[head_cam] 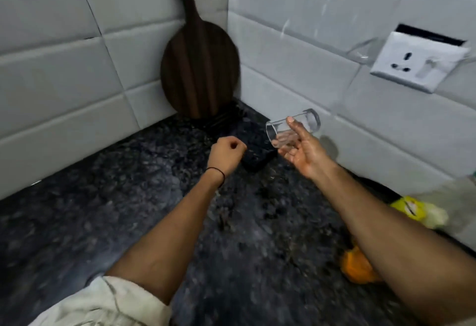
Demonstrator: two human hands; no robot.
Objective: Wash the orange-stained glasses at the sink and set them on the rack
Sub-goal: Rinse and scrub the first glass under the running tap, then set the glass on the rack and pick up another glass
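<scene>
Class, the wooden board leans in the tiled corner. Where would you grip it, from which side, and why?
Probably take the wooden board by its narrow handle at the top, from the front: the handle is slim and free, the round body leans against the tiles.

Lighting dim overall, cool grey cast. Glare streaks on right wall tiles (334, 16), brightest upper right; left wall (51, 68) flatter, matte. Dark counter (128, 222) swallows detail, speckle smeared. Motion blur heaviest lower right: orange object (358, 269) and yellow object (409, 208) soft, edge of my right forearm (386, 235) smeared. Held glass (293, 127) in my right hand (306, 158) fairly sharp, throws soft shadow on wall behind. Ghosting on socket (419, 63), doubled edge. Near-black wooden board (198, 68), grain faint. Wide-angle bend noted: tile lines bow toward frame edges.
</scene>
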